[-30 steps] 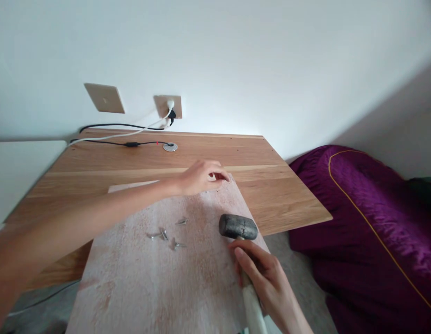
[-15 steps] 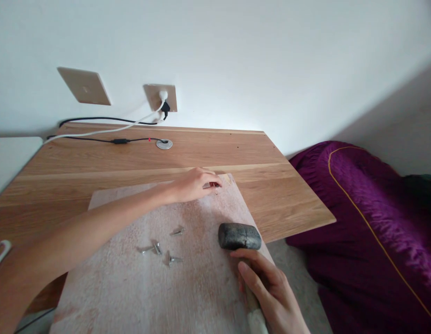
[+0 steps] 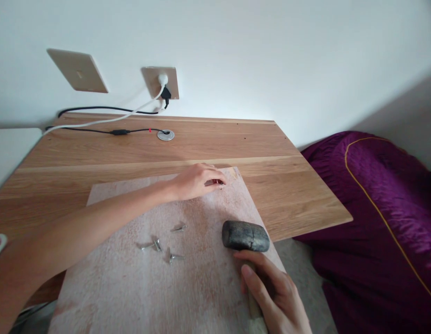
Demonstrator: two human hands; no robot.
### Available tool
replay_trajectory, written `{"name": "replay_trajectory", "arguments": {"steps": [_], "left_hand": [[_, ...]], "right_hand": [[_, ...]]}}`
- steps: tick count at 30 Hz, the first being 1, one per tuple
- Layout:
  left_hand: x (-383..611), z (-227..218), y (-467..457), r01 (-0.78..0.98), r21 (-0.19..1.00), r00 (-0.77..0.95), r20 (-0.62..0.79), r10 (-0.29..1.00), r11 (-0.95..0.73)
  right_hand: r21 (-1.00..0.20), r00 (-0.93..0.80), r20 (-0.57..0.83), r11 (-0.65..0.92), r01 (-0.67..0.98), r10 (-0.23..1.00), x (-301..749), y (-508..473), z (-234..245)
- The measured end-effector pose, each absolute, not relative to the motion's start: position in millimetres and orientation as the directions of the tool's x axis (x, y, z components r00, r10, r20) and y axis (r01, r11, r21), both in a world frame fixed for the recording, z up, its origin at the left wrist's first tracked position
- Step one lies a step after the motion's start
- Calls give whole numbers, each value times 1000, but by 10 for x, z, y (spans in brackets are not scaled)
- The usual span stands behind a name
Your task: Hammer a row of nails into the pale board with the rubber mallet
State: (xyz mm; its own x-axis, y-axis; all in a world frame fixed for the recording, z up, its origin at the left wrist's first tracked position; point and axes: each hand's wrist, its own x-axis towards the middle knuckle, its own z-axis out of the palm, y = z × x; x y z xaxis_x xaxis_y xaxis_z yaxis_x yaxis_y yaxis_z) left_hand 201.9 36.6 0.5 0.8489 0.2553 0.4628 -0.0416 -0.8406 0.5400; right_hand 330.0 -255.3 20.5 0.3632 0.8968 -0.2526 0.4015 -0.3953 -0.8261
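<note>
My left hand [image 3: 196, 181] reaches across a pale, worn board [image 3: 131, 287] to its far right corner, fingers pinched together on something small that I cannot make out. My right hand [image 3: 273, 297] is wrapped round the handle of a hammer [image 3: 245, 236], just below its dark grey head, which rests near the board's right edge. Several loose nails [image 3: 163, 243] lie in the middle of the board, between my two hands.
The board lies on a wooden desk [image 3: 271, 153] and overhangs its near edge. A wall socket [image 3: 160, 81] with black and white cables [image 3: 97, 121] and a metal grommet [image 3: 165, 135] sit at the back. A purple padded cover [image 3: 382, 222] lies to the right.
The view shifted slightly left and down. My left hand lowered onto the board's far corner and stays pinched. My right hand and the hammer barely moved.
</note>
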Motion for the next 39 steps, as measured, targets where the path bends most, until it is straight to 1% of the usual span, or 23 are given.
{"name": "replay_trajectory", "arguments": {"steps": [3, 7, 12, 14, 17, 23, 31, 36, 39], "left_hand": [[2023, 2, 360, -30, 548, 845, 461, 272, -836], [2028, -5, 364, -23, 556, 840, 461, 286, -831], [2022, -7, 367, -31, 567, 847, 452, 280, -823], [2022, -4, 366, -33, 569, 850, 449, 277, -822], [2021, -2, 366, -24, 570, 855, 438, 279, -821], [2017, -3, 360, -32, 575, 858, 435, 272, -817], [2016, 4, 351, -27, 578, 858, 431, 278, -816], [2007, 1, 347, -50, 562, 846, 463, 264, -826], [2003, 6, 344, -41, 558, 839, 470, 274, -829]], "right_hand": [[-832, 424, -228, -401, 383, 877, 3225, -2533, 246], [-842, 426, -206, -381, 381, 881, 3210, -2516, 265], [-831, 347, -181, -332, 447, 920, 3282, -2522, 219], [-829, 348, -168, -323, 456, 922, 3284, -2527, 213], [-821, 411, -176, -364, 440, 894, 3265, -2536, 219], [-820, 340, -172, -326, 471, 925, 3294, -2533, 212], [-808, 352, -180, -342, 479, 919, 3304, -2540, 202], [-805, 375, -177, -354, 477, 910, 3288, -2541, 214], [-815, 361, -168, -335, 473, 917, 3290, -2533, 215]]}}
